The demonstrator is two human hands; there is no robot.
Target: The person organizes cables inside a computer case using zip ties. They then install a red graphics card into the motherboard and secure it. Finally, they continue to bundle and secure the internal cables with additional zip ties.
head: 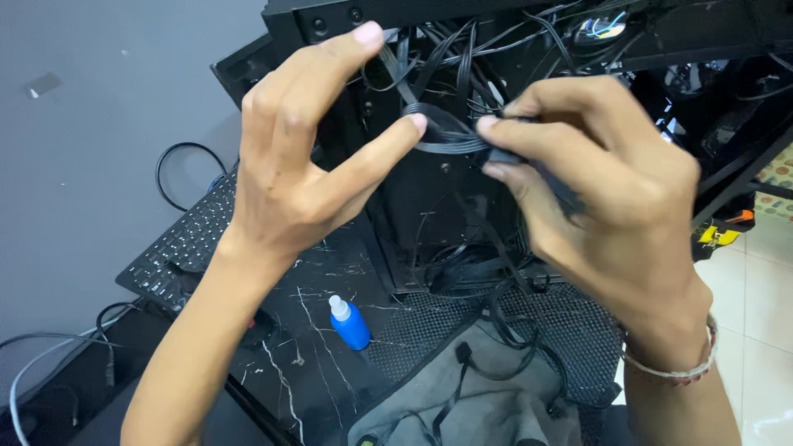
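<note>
Flat black ribbon-like cable (442,132), bent into a loop, is sitting at the upper middle of the frame, in front of the open black metal computer case (413,215) it is trailing out of. The left hand (289,165) is pinching the loop's left bend between thumb and forefinger, with the other fingers spread and raised. The right hand (595,190) is closing its fingertips on the cable's right end, where a black plug-like block seems to be sitting, though fingers are covering most of it. For folding such a cable well, the bend is best kept wide and gentle, the flat strands lying side by side without twisting, and the pull kept off the plug end. Below the hands, in the lower middle of the frame, a small blue plastic bottle with a white nozzle (349,322) is standing on the black marble-patterned tabletop (318,388). A black keyboard (186,239) is lying at the left, and loose black cables (496,330) are spilling over a perforated black mesh panel (570,330) at the lower right.
</note>
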